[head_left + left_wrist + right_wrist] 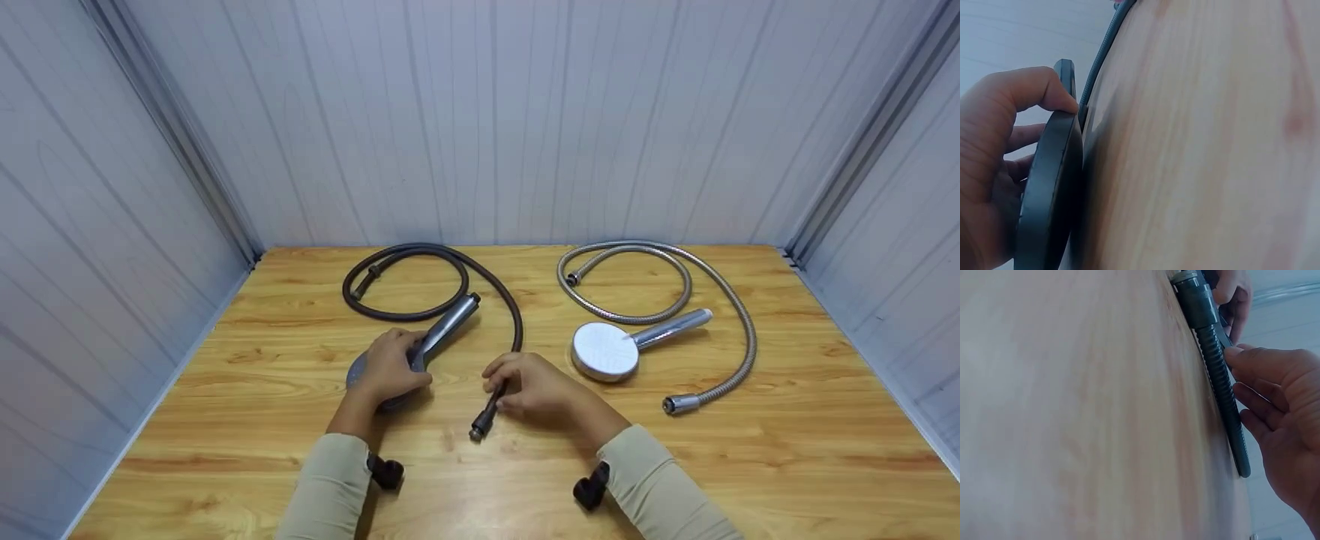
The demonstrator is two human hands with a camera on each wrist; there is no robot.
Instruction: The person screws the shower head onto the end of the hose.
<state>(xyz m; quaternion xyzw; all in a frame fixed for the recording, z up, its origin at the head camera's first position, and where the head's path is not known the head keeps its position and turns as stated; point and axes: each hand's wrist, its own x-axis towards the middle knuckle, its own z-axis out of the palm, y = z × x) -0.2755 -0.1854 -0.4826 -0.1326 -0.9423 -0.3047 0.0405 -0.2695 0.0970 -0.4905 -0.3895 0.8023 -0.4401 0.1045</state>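
Note:
My left hand (390, 367) grips a dark grey shower head (356, 371) by its round disc, thumb and fingers spread across it. Its chrome-look handle points up and right, away from me. In the left wrist view a fingertip presses the disc's rim (1044, 197), close over the table. My right hand (536, 386) has its thumb and fingertips around a black shower hose (517, 322) just behind its end connector (482, 421). In the right wrist view the ribbed hose (1220, 377) lies along the wood, with the fingertips right at its side.
At the right lie a chrome shower head (606, 351) with a white face and a coiled silver hose (742, 322), its connector (681, 404) toward me. The black hose loops at the back left. Pale panel walls (480, 120) enclose the wooden table (247, 420).

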